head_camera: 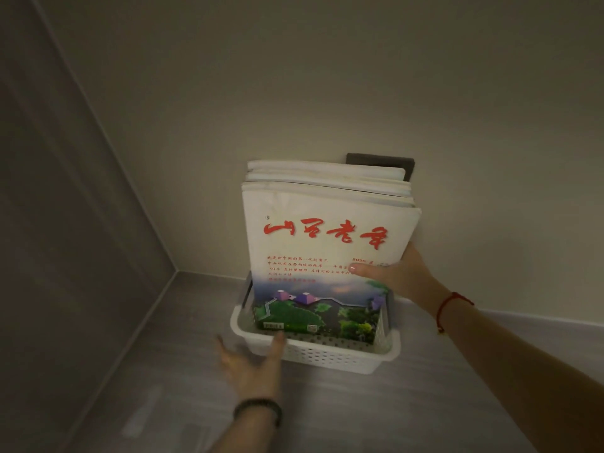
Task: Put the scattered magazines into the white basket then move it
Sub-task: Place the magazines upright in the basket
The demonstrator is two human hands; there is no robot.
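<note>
A white perforated basket [322, 354] sits on the grey floor against the back wall. Several magazines [327, 230] stand upright in it, leaning back against the wall; the front cover is white with red characters and a green landscape. My right hand [397, 273] grips the stack's right edge, thumb across the front cover. My left hand [253, 362] is spread open just in front of the basket's left front corner, fingertips at the rim, holding nothing.
The basket stands near a room corner; a grey wall [65, 223] runs along the left. A dark wall plate [380, 161] shows behind the magazines. Grey wood-look floor [392, 413] extends in front and to the right.
</note>
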